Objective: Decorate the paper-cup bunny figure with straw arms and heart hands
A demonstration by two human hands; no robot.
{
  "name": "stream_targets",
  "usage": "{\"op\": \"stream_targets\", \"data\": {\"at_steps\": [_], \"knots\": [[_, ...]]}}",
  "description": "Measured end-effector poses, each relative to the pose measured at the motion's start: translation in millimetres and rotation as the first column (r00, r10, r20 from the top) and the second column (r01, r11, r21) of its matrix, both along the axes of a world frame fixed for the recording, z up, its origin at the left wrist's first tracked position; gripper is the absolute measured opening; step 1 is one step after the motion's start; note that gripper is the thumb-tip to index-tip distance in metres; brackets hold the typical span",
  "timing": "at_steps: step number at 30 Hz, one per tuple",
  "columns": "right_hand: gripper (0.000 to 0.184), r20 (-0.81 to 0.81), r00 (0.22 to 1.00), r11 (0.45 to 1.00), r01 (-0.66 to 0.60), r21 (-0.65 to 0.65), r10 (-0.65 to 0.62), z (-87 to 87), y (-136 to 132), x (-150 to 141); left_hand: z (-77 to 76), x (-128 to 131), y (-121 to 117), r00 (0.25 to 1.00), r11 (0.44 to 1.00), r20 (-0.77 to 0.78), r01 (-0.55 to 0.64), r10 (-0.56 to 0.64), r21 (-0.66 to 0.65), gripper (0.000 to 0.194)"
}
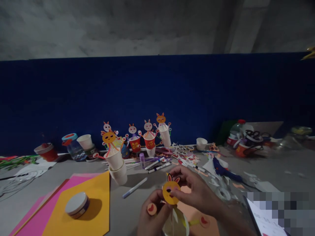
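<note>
A round yellow paper animal face (172,193) with pink-lined ears is between my hands, just above a pale cup (180,226). My right hand (190,186) pinches the face, its thumb across the front and its fingers behind. My left hand (155,211) is closed at the face's lower left edge. A small orange paper disc with a red heart (152,209) shows by its fingers. From the cup a yellow strip reaches right to another heart disc (204,221). The cup's lower part is cut off by the picture edge.
Cups with paper animal puppets (114,157) stand in the middle and back. A lidded jar (77,205) rests on orange paper (103,209) at left. Markers (134,187), paper scraps and a blue glue gun (226,170) lie around. A lit screen (263,214) sits at lower right.
</note>
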State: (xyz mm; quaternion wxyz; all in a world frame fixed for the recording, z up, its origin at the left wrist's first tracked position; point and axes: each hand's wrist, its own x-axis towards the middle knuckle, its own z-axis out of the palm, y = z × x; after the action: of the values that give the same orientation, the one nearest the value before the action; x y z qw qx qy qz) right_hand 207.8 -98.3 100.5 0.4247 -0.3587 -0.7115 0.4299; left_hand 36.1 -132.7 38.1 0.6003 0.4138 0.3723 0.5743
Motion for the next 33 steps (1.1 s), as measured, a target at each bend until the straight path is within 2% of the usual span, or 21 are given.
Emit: {"op": "stream_targets", "data": {"at_steps": [6, 11, 12, 15, 18, 25, 29, 33], "knots": [[0.022, -0.036, 0.999, 1.0, -0.005, -0.012, 0.004, -1.1, -0.7, 1.0, 3.7, -2.0, -2.0, 0.999, 0.999, 0.005, 0.032, -0.032, -0.003, 0.027], [0.05, -0.053, 0.994, 0.988, -0.096, -0.122, 0.091, 2.8, -1.0, 2.9, 5.4, -1.0, -1.4, 1.0, 1.0, -0.018, 0.0, 0.0, 0.001, 0.033], [0.05, -0.05, 0.995, 0.986, -0.096, -0.138, 0.09, 3.7, -1.2, 2.2, 5.5, -0.7, -1.3, 1.0, 1.0, -0.016, -0.004, 0.004, 0.013, 0.032], [0.032, -0.078, 0.994, 0.975, -0.094, -0.201, 0.08, 3.7, -0.9, -1.7, 5.7, 0.3, -1.6, 1.0, 1.0, -0.008, -0.004, 0.004, 0.012, 0.033], [0.025, -0.129, 0.988, 0.963, -0.118, -0.243, 0.089, 0.7, -0.1, -5.3, 6.1, 0.7, -3.4, 1.0, 1.0, 0.011, 0.012, -0.012, -0.008, 0.033], [0.026, -0.196, 0.965, 0.937, -0.225, -0.266, 0.176, -2.6, 0.8, -4.0, 7.5, 0.1, -5.1, 0.997, 0.999, 0.064, 0.036, -0.035, -0.007, 0.03], [0.026, -0.135, 0.98, 0.959, -0.177, -0.222, 0.15, -4.3, 0.7, -4.1, 6.1, 0.7, -4.1, 0.997, 1.0, 0.074, 0.025, -0.024, -0.01, 0.032], [0.029, -0.199, 0.969, 0.953, -0.194, -0.232, 0.149, -5.9, 0.1, -6.3, 9.1, 0.4, -5.9, 0.999, 1.0, 0.042, 0.014, -0.014, 0.003, 0.032]]}}
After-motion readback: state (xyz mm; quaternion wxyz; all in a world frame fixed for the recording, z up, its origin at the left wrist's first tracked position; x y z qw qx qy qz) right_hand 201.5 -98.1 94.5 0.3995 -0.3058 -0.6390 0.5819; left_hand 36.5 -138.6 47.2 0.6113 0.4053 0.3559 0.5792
